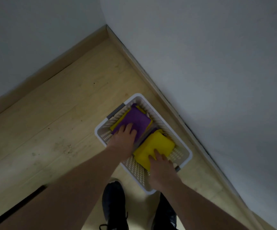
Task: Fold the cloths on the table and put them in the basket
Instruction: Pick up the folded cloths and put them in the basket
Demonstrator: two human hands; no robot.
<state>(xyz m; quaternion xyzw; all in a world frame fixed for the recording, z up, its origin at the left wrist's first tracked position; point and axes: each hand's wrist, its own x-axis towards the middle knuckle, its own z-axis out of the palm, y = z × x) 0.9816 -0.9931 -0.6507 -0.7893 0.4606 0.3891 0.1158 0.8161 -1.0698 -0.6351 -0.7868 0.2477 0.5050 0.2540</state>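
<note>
A white perforated basket (186,151) stands on the wooden floor in a corner of the room. Inside it lie two stacks of folded cloths. A purple cloth (137,119) tops the far-left stack, with yellow edges showing beneath it. A yellow cloth (157,145) tops the near-right stack. My left hand (124,138) rests flat on the purple cloth, fingers spread. My right hand (161,170) lies with straight fingers on the yellow cloth's near edge. Both forearms reach down from the bottom of the view.
Grey walls (217,63) with a wooden skirting board (151,78) meet just behind the basket. My two dark shoes (113,205) stand on the floor right in front of it. A dark strip (18,206) crosses the lower left corner.
</note>
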